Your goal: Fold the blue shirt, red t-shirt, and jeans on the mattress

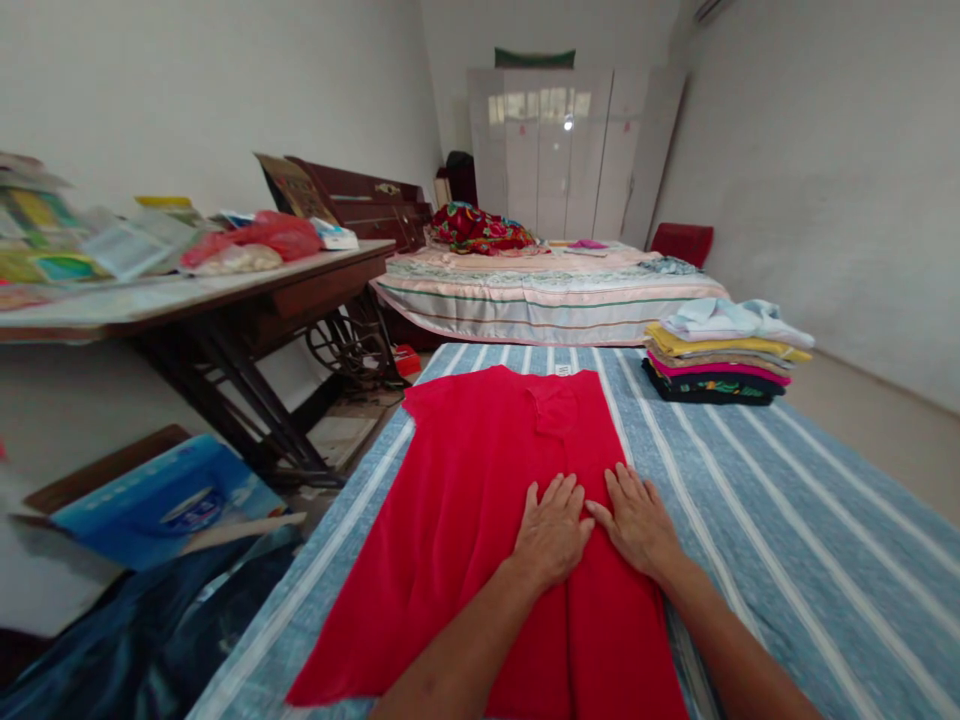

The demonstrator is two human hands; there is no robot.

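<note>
On the red short-sleeved top I see a bare left hand and bare left forearm, widening away from a narrower wrist. By the top's right edge, the right hand and right forearm are likewise bare, tapering to the wrist.

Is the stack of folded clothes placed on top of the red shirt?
No, the stack of folded clothes rests on the striped sheet, apart from the red shirt and to its right.
</note>
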